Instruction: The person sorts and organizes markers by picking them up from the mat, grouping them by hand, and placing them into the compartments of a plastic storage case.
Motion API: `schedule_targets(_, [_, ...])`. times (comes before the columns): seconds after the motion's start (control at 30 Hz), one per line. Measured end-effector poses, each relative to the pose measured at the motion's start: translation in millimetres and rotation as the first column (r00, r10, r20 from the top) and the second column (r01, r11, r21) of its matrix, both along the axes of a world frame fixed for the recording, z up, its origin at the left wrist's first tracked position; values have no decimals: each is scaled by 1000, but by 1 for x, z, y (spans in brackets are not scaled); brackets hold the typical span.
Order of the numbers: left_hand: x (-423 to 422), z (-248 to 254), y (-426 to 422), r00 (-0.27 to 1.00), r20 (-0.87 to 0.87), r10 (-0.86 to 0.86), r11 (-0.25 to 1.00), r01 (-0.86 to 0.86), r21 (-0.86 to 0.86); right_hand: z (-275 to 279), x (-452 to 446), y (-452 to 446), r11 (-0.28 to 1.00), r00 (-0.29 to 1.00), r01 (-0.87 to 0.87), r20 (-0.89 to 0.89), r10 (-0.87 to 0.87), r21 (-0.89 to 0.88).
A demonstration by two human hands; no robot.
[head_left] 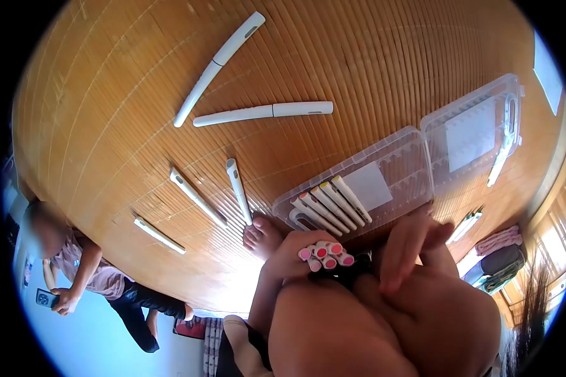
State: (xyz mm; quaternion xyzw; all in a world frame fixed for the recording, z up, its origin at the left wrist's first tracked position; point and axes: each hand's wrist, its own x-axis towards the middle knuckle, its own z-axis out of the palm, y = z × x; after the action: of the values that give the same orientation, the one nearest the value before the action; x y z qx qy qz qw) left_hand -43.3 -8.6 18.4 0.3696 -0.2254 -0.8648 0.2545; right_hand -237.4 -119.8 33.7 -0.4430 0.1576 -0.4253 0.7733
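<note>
My left hand is wrapped round a bundle of several markers, their pink and red ends facing up. To its right, my right hand has its fingers stretched out and holds nothing. Just beyond both hands lies an open clear plastic case. Several white markers with orange, yellow and green ends rest side by side in its left half. A pale insert shows in each half of the case.
White pens lie scattered over the slatted wooden mat, left and beyond the case. More markers lie at the right. A bare foot is near my left hand. At the lower left, another person holds a phone. Folded cloths are at the right.
</note>
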Motion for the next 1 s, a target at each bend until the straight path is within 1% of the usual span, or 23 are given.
schedule_targets(0.03, [1, -3, -1, 999, -30, -24, 1000, 23, -12, -6, 0, 3, 1000, 997, -10, 83, 8, 22])
schedule_targets(0.1, [-4, -5, -2, 993, -98, 65, 996, -70, -49, -14, 0, 12, 998, 970, -43, 242, 30, 50])
schedule_targets(0.17, [-3, -2, -4, 998, -63, 19, 1000, -20, -11, -20, -2, 19, 994, 918, -87, 392, 54, 68])
schedule_targets(0.2, [-4, -3, -5, 990, -99, 100, 995, -100, 1, -23, -3, 22, 991, 879, -114, 473, 68, 69])
schedule_targets(0.3, [-4, -1, -6, 990, -106, 96, 995, -96, 1, -30, -11, 28, 977, 700, -209, 706, 111, 53])
schedule_targets(0.33, [-2, 1, -8, 996, -75, 56, 998, -57, -6, -31, -13, 29, 968, 627, -248, 767, 135, 33])
schedule_targets(0.37, [-2, 1, -8, 996, -70, 58, 998, -60, -15, -32, -15, 29, 958, 549, -288, 820, 161, 5])
schedule_targets(0.43, [-3, 5, -6, 985, -79, 155, 984, -161, -77, -27, -15, 26, 929, 402, -364, 889, 219, -64])
schedule_targets(0.5, [-3, 4, -3, 983, -107, 150, 980, -162, -117, -15, -11, 13, 891, 313, -435, 905, 288, -133])
schedule_targets(0.53, [-4, 6, 0, 990, -68, 123, 985, -130, -116, -5, -8, 4, 855, 296, -496, 897, 328, -149])
schedule_targets(0.57, [-4, 8, 3, 995, -26, 97, 988, -99, -114, 7, -5, -5, 815, 276, -555, 889, 367, -164])
schedule_targets(0.6, [-5, 7, 7, 995, -24, 92, 986, -95, -138, 18, -1, -12, 771, 252, -611, 880, 404, -179])
schedule_targets(0.63, [-5, 5, 12, 998, 36, 46, 983, -39, -178, 27, 1, -17, 723, 225, -664, 869, 440, -193])
schedule_targets(0.67, [-6, 5, 15, 995, 98, 5, 976, 17, -216, 32, 1, -17, 694, 209, -688, 858, 470, -212])
schedule_targets(0.7, [-6, 8, 16, 995, 104, 6, 970, 20, -243, 36, 2, -18, 664, 193, -711, 845, 499, -230])
schedule_targets(0.77, [-8, 15, 17, 981, 192, -33, 922, 104, -372, 38, -2, -15, 689, 357, -722, 814, 458, -71])
schedule_targets(0.8, [-11, 18, 19, 980, 196, -29, 910, 107, -402, 38, -4, -14, 701, 437, -713, 785, 438, 6])
schedule_targets(0.87, [-17, 26, 25, 954, 285, 88, 927, 26, -374, 37, -6, -12, 719, 579, -679, 711, 399, 149])
schedule_targets(0.9, [-19, 31, 26, 950, 294, 103, 916, 25, -401, 37, -5, -9, 725, 641, -653, 670, 376, 218])
schedule_targets(0.93, [-23, 35, 25, 927, 344, 152, 936, -24, -350, 36, -4, -4, 726, 629, -661, 667, 400, 187])
schedule_targets(0.97, [-24, 39, 25, 898, 393, 196, 951, -76, -300, 34, -3, 3, 806, 843, -535, 234, 485, 253])
schedule_targets(1.0, [-24, 35, 28, 912, 361, 197, 942, -73, -328, 33, -2, 10, 894, 864, -378, -254, 434, 238])
